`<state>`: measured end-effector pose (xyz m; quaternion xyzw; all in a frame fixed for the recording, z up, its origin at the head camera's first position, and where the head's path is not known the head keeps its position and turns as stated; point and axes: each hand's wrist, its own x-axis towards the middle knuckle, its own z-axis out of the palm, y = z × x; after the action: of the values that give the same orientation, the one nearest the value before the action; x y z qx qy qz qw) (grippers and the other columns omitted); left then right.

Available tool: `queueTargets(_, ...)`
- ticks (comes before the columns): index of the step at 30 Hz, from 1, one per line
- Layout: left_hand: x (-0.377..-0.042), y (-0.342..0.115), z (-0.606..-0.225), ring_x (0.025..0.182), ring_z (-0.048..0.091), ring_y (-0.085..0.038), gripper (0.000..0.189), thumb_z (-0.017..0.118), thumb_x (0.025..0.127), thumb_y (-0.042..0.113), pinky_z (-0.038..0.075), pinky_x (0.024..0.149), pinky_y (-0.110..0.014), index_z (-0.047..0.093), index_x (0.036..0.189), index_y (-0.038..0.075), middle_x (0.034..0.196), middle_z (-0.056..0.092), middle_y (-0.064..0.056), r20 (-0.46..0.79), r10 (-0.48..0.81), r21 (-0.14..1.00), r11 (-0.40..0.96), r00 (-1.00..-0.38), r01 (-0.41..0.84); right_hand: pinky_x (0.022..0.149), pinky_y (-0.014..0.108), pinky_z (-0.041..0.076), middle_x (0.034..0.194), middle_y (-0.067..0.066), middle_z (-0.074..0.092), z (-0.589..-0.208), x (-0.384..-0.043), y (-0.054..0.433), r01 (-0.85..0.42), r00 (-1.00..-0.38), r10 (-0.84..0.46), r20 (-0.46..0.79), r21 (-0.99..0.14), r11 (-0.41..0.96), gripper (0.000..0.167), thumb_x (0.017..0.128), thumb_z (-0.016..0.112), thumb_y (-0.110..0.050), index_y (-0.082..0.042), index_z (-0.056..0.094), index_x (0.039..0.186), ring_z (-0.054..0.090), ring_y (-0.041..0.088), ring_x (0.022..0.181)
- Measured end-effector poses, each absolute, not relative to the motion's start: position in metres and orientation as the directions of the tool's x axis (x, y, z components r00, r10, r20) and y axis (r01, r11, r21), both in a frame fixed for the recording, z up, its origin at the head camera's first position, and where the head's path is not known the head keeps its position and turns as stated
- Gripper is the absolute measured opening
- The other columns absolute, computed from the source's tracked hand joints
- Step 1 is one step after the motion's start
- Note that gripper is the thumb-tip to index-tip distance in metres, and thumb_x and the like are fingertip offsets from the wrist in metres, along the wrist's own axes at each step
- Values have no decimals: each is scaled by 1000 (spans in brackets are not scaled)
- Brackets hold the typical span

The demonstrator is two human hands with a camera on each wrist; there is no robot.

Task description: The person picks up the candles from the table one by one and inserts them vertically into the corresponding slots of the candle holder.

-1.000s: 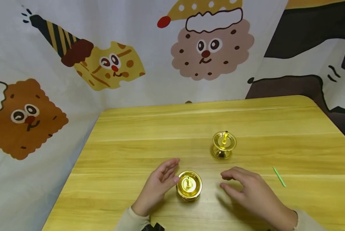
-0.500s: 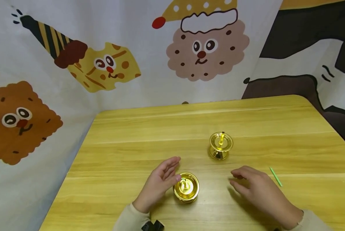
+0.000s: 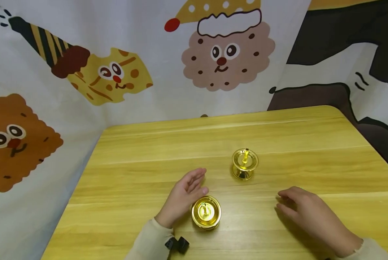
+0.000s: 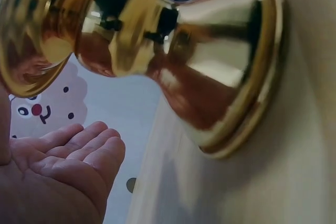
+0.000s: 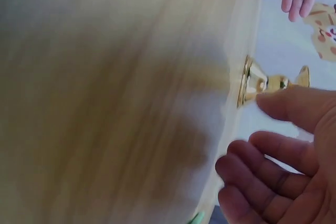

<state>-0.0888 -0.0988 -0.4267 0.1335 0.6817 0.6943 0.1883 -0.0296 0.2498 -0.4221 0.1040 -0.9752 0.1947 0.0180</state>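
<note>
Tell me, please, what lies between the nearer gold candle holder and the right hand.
In the head view, only bare wooden tabletop lies between the nearer gold candle holder and the right hand.

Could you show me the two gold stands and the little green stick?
Near gold stand point(image 3: 207, 215): head view, inside of its top dish.
Far gold stand point(image 3: 244, 166): head view, inside of its top dish.
Green stick point(image 5: 197, 218): right wrist view, the end showing at the bottom edge.

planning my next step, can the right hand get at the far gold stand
Probably yes: the right hand looks empty, and only tabletop shows between it and the far gold stand.
</note>
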Motion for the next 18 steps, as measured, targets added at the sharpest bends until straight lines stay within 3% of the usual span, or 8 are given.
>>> queueTargets(9, -111, -83, -425, 146, 35, -27, 68, 70, 96, 17, 30, 118, -38, 35, 152, 1, 158, 37, -15, -47, 439, 999, 2, -897, -52, 74, 51, 58, 96, 3, 69, -421, -31, 271, -195, -980, -177, 87, -296, 935, 28, 85, 80, -23, -5, 73, 106, 68, 25, 83)
queueTargets(18, -126, -75, -427, 146, 34, -28, 68, 70, 96, 18, 31, 118, -36, 35, 153, 1, 158, 37, -15, -52, 461, 998, 2, -886, -58, 68, 46, 57, 92, 4, 65, -424, -34, 285, -171, -985, -163, 51, -245, 954, 28, 83, 81, -20, -1, 73, 102, 63, 20, 75)
